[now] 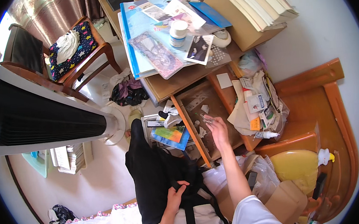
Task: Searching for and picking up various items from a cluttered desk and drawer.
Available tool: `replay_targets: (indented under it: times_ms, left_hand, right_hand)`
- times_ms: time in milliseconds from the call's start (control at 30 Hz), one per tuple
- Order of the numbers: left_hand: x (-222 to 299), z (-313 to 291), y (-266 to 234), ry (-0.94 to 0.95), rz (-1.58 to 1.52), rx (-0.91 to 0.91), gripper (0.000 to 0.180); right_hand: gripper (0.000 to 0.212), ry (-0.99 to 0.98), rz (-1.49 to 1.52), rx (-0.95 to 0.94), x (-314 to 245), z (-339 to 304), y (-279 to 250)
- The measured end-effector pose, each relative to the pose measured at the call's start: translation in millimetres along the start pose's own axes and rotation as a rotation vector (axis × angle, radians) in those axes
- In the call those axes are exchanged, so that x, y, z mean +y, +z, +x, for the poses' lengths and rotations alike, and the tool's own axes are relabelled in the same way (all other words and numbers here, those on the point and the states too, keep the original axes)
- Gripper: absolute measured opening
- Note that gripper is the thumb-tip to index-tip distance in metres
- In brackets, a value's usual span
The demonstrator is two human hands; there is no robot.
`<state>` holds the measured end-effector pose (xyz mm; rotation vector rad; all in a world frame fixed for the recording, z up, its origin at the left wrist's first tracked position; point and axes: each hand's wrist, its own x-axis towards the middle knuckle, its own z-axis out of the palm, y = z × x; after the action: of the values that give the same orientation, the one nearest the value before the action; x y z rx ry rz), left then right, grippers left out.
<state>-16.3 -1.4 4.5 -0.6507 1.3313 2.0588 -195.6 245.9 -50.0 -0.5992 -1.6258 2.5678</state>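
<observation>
Right hand (218, 131): fingers nearly together, holding a small clear piece (205, 118) over the pulled-out drawer (189, 128); the piece's long axis and heading are too small to read. Left hand (175, 196): fingers curled against the black trousers (151, 177); grip cannot be told.

A folder (137, 26) lies on the worktop (193, 75), with a bottle (178, 33) on it, a photo (200, 49) at the bottle's right and a box (238, 23) farther right; below, the pulled-out drawer (189, 128) holds paper scraps (202, 132), a pile of papers (255, 104) lies to its right, and leftward a fan (48, 109) stands before a chair (22, 49)
</observation>
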Motion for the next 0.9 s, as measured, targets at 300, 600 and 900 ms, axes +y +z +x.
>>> replay_targets:
  times_ms: [300, 600, 900]
  left_hand:
    - [-1, -2, 1, -0.005, -0.075, 0.000, 0.011]
    - [-15, 1, -5, 0.040, -0.073, -0.002, 0.011]
    - [-18, 6, -5, 0.078, -0.027, 0.022, 0.011]
  right_hand:
    - [0.028, 0.199, 0.700, 0.314, -101, -66, -10]
    - [0.026, -0.058, 0.076, 0.471, -209, 36, -81]
    - [0.019, -0.021, -0.638, 0.632, -242, 98, -169]
